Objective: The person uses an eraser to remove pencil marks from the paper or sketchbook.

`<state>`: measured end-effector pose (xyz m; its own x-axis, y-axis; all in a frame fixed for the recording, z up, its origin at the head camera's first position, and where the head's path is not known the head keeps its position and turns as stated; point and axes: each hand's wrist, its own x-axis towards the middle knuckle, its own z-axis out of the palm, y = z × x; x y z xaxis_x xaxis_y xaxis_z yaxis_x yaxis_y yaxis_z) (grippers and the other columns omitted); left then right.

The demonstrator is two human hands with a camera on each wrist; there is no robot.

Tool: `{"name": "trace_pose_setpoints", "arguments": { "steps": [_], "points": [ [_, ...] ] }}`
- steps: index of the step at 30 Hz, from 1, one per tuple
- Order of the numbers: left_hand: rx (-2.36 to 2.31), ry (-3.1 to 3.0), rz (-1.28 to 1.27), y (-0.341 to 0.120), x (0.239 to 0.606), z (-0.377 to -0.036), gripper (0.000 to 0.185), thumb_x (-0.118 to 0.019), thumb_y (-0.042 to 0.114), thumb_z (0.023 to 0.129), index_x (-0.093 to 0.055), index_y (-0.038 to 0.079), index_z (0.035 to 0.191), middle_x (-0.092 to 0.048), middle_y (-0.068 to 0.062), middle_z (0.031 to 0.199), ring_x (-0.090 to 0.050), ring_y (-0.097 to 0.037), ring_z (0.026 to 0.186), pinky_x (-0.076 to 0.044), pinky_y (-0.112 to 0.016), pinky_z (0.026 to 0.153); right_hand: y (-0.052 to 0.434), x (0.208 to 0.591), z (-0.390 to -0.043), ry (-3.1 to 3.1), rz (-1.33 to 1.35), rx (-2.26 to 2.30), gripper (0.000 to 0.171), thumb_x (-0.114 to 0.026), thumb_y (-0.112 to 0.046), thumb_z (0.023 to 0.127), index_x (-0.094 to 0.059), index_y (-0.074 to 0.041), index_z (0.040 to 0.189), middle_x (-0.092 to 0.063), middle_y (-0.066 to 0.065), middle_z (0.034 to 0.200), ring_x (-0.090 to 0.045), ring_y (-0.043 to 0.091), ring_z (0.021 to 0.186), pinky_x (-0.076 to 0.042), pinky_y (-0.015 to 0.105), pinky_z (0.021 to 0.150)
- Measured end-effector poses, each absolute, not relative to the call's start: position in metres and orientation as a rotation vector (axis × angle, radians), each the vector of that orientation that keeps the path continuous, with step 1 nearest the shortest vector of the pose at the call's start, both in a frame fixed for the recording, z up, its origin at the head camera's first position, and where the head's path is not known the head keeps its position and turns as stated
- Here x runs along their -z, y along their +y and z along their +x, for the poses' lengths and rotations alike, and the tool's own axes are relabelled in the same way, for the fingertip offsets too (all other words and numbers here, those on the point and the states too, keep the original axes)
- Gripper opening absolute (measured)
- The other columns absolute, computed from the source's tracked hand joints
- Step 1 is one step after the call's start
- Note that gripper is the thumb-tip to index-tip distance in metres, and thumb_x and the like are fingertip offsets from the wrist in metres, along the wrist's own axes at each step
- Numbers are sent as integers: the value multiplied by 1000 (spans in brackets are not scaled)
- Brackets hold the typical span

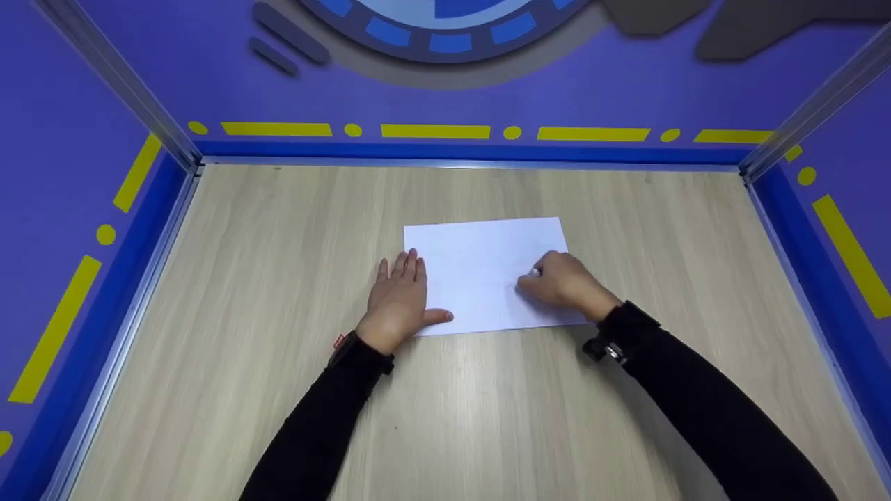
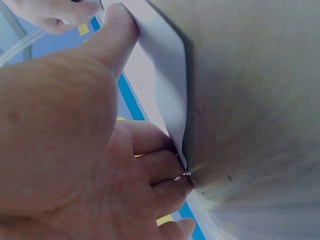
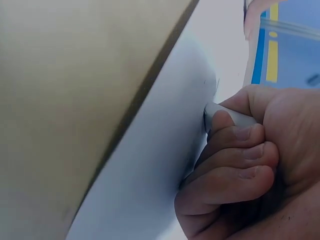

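A white sheet of paper (image 1: 473, 257) lies on the wooden table, its long side running left to right. My left hand (image 1: 398, 299) rests flat over the left edge of the sheet, fingers straight, thumb (image 2: 117, 25) spread onto the paper. Toward the right side of the sheet, my right hand (image 1: 562, 280) holds a small white eraser (image 3: 230, 116) with curled fingers. The eraser's end meets the paper in the right wrist view; most of its body is hidden in the hand. Faint grey marks show on the paper near it.
Purple panels with yellow dashes (image 1: 435, 131) stand at the back and both sides of the table (image 1: 445, 417). A metal rail (image 1: 473, 164) runs along the back edge. Both wrists carry black straps (image 1: 626, 327). In the left wrist view, the paper's near edge lifts off the table.
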<state>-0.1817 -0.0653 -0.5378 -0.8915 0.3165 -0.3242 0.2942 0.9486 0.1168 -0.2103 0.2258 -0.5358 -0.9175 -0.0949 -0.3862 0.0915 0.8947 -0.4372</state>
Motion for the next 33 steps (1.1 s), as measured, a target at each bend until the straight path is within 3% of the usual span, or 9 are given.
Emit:
{"name": "trace_pose_setpoints", "arguments": {
  "steps": [6, 11, 22, 33],
  "points": [
    [-115, 2765, 448, -67, 537, -181, 117, -56, 78, 81, -18, -3, 157, -12, -22, 166, -9, -34, 156, -8, -55, 126, 252, 535, -207, 2678, 33, 640, 37, -61, -36, 80, -43, -17, 54, -41, 0, 63, -43, 18, 57, -32, 29, 47],
    [-123, 2769, 451, -68, 537, -179, 116, -57, 77, 81, -19, -3, 157, -13, -22, 166, -11, -35, 156, -9, -55, 126, 261, 537, -205, 2686, 47, 633, 32, -59, -37, 82, -53, -13, 62, -53, 7, 77, -51, 22, 68, -38, 28, 53],
    [-120, 2772, 445, -69, 535, -180, 117, -58, 77, 81, -19, -4, 156, -13, -23, 166, -11, -36, 156, -8, -54, 126, 277, 524, -213, 2580, 137, 760, 43, -52, -44, 94, -41, -16, 63, -38, -3, 61, -41, 16, 55, -35, 29, 49],
    [-127, 2779, 458, -65, 537, -181, 117, -59, 77, 80, -20, -4, 156, -15, -23, 165, -13, -35, 156, -11, -55, 126, 251, 521, -213, 2592, 25, 740, 46, -52, -46, 96, -60, -12, 67, -47, -2, 61, -45, 15, 56, -37, 28, 50]
  ]
}}
